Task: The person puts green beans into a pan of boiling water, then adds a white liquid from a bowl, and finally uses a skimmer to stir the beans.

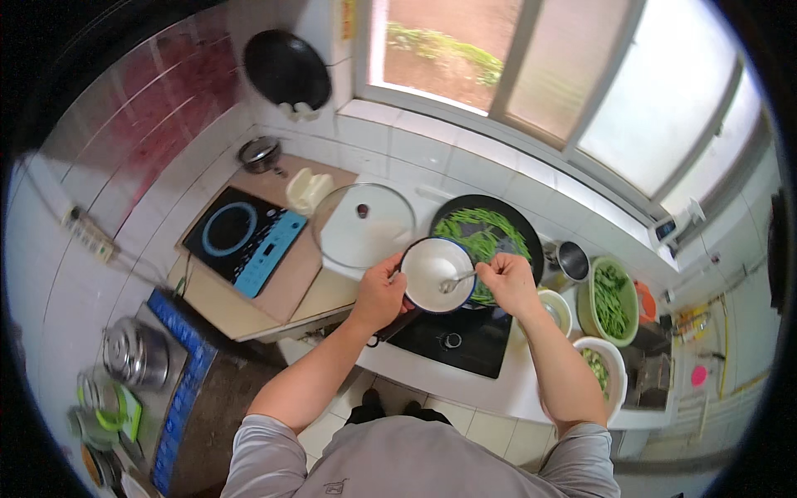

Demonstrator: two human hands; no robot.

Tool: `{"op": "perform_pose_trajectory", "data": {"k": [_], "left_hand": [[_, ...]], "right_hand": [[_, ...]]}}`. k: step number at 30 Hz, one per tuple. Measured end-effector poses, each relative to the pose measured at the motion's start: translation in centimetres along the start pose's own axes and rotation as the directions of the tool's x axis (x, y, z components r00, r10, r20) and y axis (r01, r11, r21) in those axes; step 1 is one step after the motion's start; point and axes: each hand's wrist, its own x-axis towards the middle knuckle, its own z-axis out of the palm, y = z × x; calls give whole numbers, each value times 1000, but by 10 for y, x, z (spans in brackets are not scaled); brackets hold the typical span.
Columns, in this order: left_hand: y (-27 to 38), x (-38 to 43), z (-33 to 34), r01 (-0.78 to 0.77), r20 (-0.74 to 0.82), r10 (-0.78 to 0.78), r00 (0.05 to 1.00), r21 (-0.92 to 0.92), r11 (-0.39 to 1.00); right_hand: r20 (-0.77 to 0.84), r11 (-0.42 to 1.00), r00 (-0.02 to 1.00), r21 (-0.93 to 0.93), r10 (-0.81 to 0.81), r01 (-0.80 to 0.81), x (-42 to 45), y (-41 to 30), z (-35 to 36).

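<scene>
My left hand (381, 292) grips the side of a white enamel bowl (429, 258) with a dark blue rim. Between the fingers of my right hand (507, 280) is the handle of a metal spoon (449, 285), its tip inside the bowl. A little pale stuff may lie in the bowl, but I cannot tell what. Directly beyond and partly under the bowl, green beans (482, 218) lie in a dark frying pan (537, 239) on a black cooktop (470, 342). The pan's near part is hidden by the bowl and my right hand.
A glass lid (386, 224) lies left of the pan, with a blue-and-black induction cooker (249, 239) farther left. To the right stand a metal cup (571, 260), a green basin of greens (632, 311), a small pale bowl (565, 311) and a white bowl of chopped food (616, 367). A window is behind.
</scene>
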Motion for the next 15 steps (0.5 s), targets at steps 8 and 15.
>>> {"op": "perform_pose_trajectory", "data": {"k": [8,15], "left_hand": [[10,-92,-24,81,-307,-99,947,-69,994],[-4,-246,-41,56,-631,-116,767,-115,992]], "right_hand": [[359,985,926,-80,-116,154,-8,-43,42],[645,968,723,136,-248,211,-76,-66,119]]}}
